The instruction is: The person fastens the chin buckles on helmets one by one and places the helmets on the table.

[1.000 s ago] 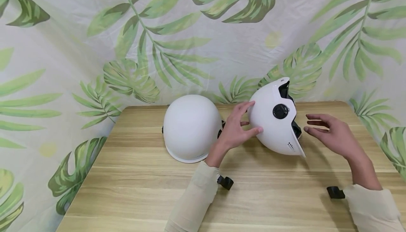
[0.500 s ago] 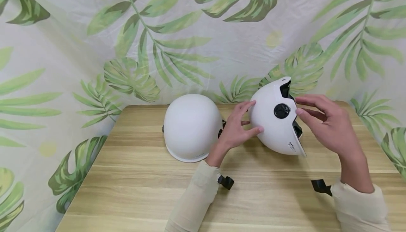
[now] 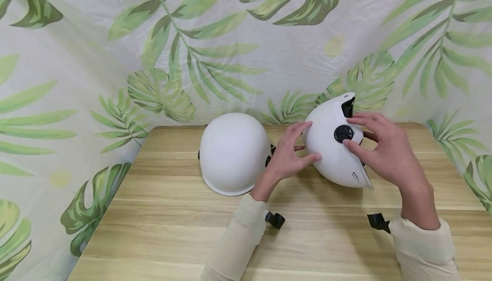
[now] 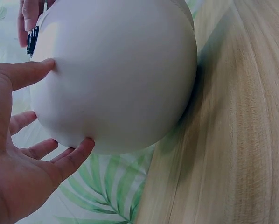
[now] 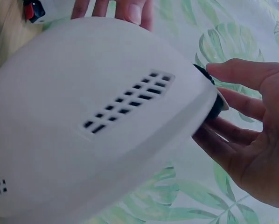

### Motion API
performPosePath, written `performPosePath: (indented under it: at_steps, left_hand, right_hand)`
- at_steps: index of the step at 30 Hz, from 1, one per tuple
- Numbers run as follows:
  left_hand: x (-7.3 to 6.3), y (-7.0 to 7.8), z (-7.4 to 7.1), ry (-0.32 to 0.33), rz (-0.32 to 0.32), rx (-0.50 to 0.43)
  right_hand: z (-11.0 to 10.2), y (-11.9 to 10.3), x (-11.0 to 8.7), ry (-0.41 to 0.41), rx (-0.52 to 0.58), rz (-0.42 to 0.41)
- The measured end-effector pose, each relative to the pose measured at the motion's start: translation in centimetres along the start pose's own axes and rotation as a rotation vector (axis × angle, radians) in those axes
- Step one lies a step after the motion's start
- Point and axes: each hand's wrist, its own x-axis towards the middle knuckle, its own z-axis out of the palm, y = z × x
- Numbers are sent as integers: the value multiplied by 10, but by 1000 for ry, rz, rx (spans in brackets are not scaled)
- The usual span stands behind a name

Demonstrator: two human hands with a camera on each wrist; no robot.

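Observation:
A glossy white helmet (image 3: 330,157) lies tipped on the table with its crown to the left and its opening to the right. My left hand (image 3: 286,155) holds the crown, thumb and fingertips spread on the shell, as the left wrist view also shows. At the opposite side, my right hand (image 3: 388,148) grips the rim. Its thumb is at the round black disc (image 3: 343,134), and some of its fingers are hidden behind the edge. A second white helmet (image 3: 234,155) sits crown up, left of my left hand.
Both helmets stand on a wood-grain table (image 3: 173,229). Behind it hangs a leaf-patterned cloth (image 3: 230,59). A black wrist mount (image 3: 275,220) juts from the left sleeve, another black mount (image 3: 378,221) from the right.
My right hand has moved left from beside the helmet onto its rim, its thumb reaching the black disc. My left hand and both helmets have stayed nearly still.

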Motion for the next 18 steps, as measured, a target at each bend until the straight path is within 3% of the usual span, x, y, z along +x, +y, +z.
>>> performPosePath:
  at_steps: [7, 18]
  left_hand:
    - [1, 0, 0, 8, 0, 13]
    - [1, 0, 0, -1, 3, 32]
  right_hand:
    - [4, -3, -1, 0, -52, 57]
    - [6, -2, -4, 0, -81, 79]
